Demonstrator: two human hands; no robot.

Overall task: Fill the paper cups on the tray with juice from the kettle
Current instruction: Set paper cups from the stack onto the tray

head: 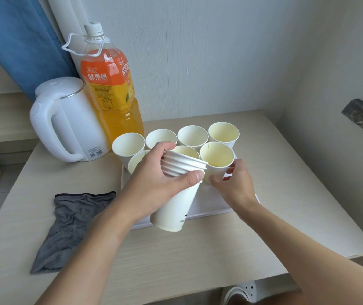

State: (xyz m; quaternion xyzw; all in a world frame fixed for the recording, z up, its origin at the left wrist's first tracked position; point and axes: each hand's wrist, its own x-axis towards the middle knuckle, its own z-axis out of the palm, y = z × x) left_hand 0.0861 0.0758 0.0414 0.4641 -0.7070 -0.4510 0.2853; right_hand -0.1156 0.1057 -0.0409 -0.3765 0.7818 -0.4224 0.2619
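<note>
From my remote seat I look down over two bare forearms reaching across a pale wooden table (pixel 176 249); a crumpled grey cloth (pixel 70 223) lies on it to the left; the left hand (pixel 154 183) is wrapped around a nested stack of cups (pixel 176 208), tilted above the near edge of a white tray (pixel 209 208); the right hand (pixel 235 186) pinches the lower wall of the front cup (pixel 216 159), which stands upright on the tray; six more open cups (pixel 192 135) crowd the tray's far half, their insides pale yellow; whether any hold juice I cannot tell; behind and left, off the tray, the white kettle (pixel 70 119) stands with its lid down; a large orange-juice bottle (pixel 112 95) touches it; a blue curtain (pixel 17 40) hangs behind.
</note>
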